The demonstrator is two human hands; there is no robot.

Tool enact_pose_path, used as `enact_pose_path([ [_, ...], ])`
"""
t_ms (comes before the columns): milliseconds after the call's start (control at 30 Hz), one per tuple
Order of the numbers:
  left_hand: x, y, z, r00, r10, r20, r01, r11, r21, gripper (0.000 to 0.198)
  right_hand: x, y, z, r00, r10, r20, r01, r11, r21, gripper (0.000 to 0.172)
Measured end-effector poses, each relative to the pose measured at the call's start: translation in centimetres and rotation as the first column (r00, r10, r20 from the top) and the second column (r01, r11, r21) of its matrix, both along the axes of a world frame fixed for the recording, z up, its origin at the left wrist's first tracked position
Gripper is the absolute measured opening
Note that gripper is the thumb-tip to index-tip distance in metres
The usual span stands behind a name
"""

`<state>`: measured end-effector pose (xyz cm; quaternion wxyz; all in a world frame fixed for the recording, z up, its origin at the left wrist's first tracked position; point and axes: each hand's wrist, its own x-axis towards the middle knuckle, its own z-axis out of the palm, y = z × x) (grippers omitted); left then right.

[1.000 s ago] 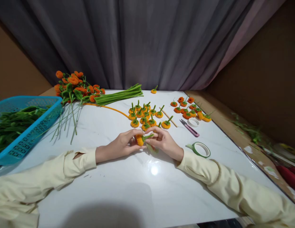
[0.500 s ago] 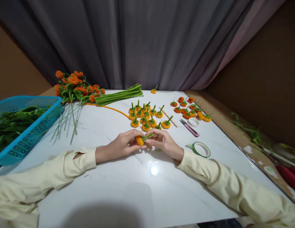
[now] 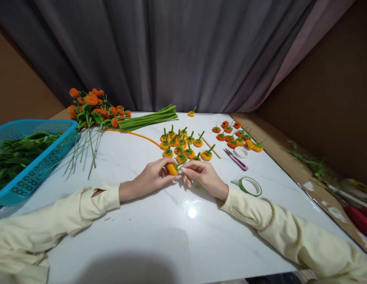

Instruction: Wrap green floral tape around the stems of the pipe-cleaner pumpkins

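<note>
My left hand (image 3: 146, 181) grips a yellow-orange pipe-cleaner flower head (image 3: 172, 169) between thumb and fingers. The flower lies tilted, its green base and short stem pointing right. At that stem my right hand (image 3: 205, 178) has thumb and forefinger pinched together; its other fingers curl below. The fingertips partly hide the stem's end. Just beyond both hands stand several similar yellow flower heads (image 3: 181, 158), green stems upright. A thin wooden stick (image 3: 211, 146) lies beside them. To the right are thread snips (image 3: 235, 159) with a purple handle and a roll of green tape (image 3: 250, 186).
A blue basket (image 3: 49, 157) of green leaves stands at left. Orange flowers (image 3: 91, 100) and a bundle of green pipe cleaners (image 3: 149, 118) lie at the back. A white tape roll (image 3: 240, 152) and several orange flower heads (image 3: 232, 144) sit at right on the white table (image 3: 136, 244).
The flower head has turned slightly in my left hand and shows more of its yellow side. My right fingers have shifted onto the stem near its end.
</note>
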<state>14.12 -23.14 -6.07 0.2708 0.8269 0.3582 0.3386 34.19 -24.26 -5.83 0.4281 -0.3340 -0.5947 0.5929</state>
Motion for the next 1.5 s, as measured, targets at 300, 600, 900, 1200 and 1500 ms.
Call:
enact_pose_path([
  [300, 0.0, -0.1, -0.2, 0.998, -0.057, -0.033, 0.059, 0.998, 0.036, 0.033, -0.1, -0.5, 0.0, 0.979, -0.115, 0.168, 0.068, 0.962, 0.263, 0.019],
  [600, -0.2, -0.4, -0.5, 0.998, -0.053, -0.024, 0.054, 0.998, 0.021, 0.033, -0.4, -0.5, -0.3, 0.997, -0.071, 0.043, 0.067, 0.994, 0.087, 0.035],
  [900, -0.3, -0.5, -0.7, 0.997, -0.071, 0.004, 0.071, 0.995, 0.071, 0.033, -0.5, -0.5, -0.4, 0.999, -0.038, 0.037, 0.035, 0.996, 0.08, 0.029],
  [1200, -0.4, -0.4, -1.0, 0.996, -0.093, 0.007, 0.092, 0.993, 0.071, 0.032, -0.5, -0.6, -0.1, 0.999, -0.022, 0.048, 0.019, 0.999, 0.045, 0.031],
  [1500, -0.4, -0.6, -0.9, 0.991, -0.132, -0.003, 0.132, 0.987, 0.088, 0.029, -0.4, -0.6, -0.1, 0.998, -0.004, 0.06, -0.001, 0.997, 0.08, 0.029],
])
